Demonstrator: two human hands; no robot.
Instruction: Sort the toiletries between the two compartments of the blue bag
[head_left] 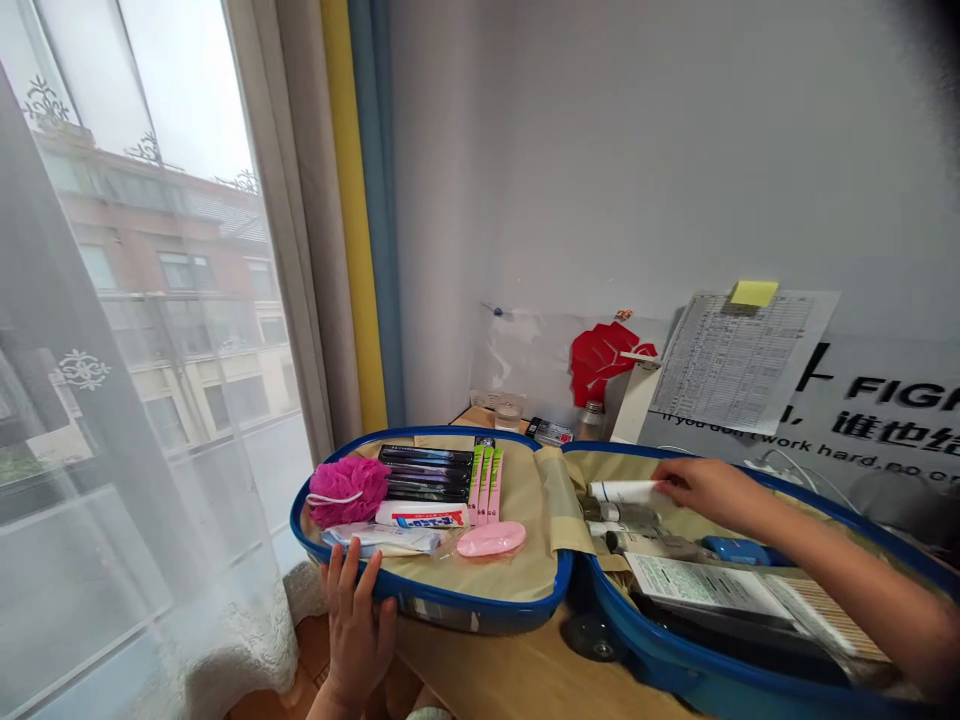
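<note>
An open blue suitcase [487, 612] lies with both halves spread. My left hand [352, 615] rests against the front rim of its left half, fingers stretched and apart. Over the right half, my right hand [686, 488] pinches the end of a white tube [622, 491]. Below that tube lie small bottles, a blue item [739, 550] and a printed white packet [701, 583]. The left half holds a magenta bath puff [351, 490], several dark slim packs [427, 472], pink-and-green sticks [486, 485], a toothpaste tube [422, 515], a pink oval case [491, 539] and a clear packet [382, 540].
The suitcase stands on a wooden table [517, 670]. Behind it are a glass [508, 414], a jar [592, 420] and a white upright stand [636, 400]. A printed sheet [742, 355] hangs on the wall. Curtains [292, 250] and a window are at the left.
</note>
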